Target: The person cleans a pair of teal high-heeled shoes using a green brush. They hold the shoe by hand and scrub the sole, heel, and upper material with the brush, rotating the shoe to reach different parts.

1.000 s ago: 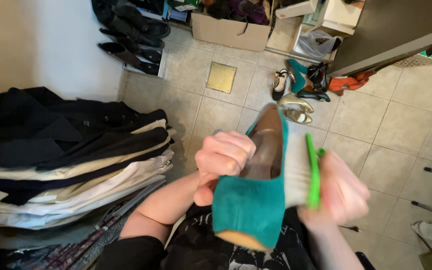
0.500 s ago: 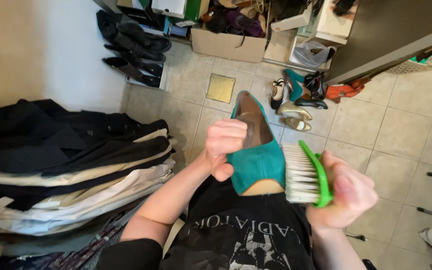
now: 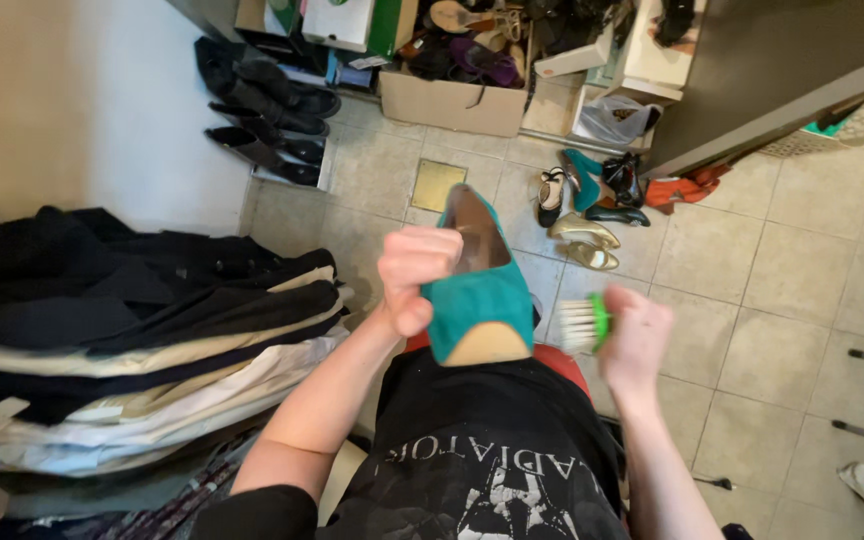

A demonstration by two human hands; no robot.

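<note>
My left hand [image 3: 414, 272] grips a teal suede shoe [image 3: 476, 290] by its side, with the toe pointing toward my chest and the heel end away from me. To the right of the shoe's toe, my right hand [image 3: 638, 338] holds a green brush with white bristles [image 3: 584, 324]. The bristles face the shoe and sit right next to its toe edge; the brush and hand are blurred. I am looking down over my black printed shirt.
A stack of folded dark and light clothes [image 3: 132, 340] lies at the left. Loose shoes [image 3: 584, 205] sit on the tiled floor ahead, with black boots [image 3: 272, 110] and a cardboard box of shoes [image 3: 462, 85] farther back. A dark door [image 3: 772, 70] stands at upper right.
The shoe has turned from sole-up and tilted to toe-down in front of my chest. My right hand with the brush has dropped beside the toe.
</note>
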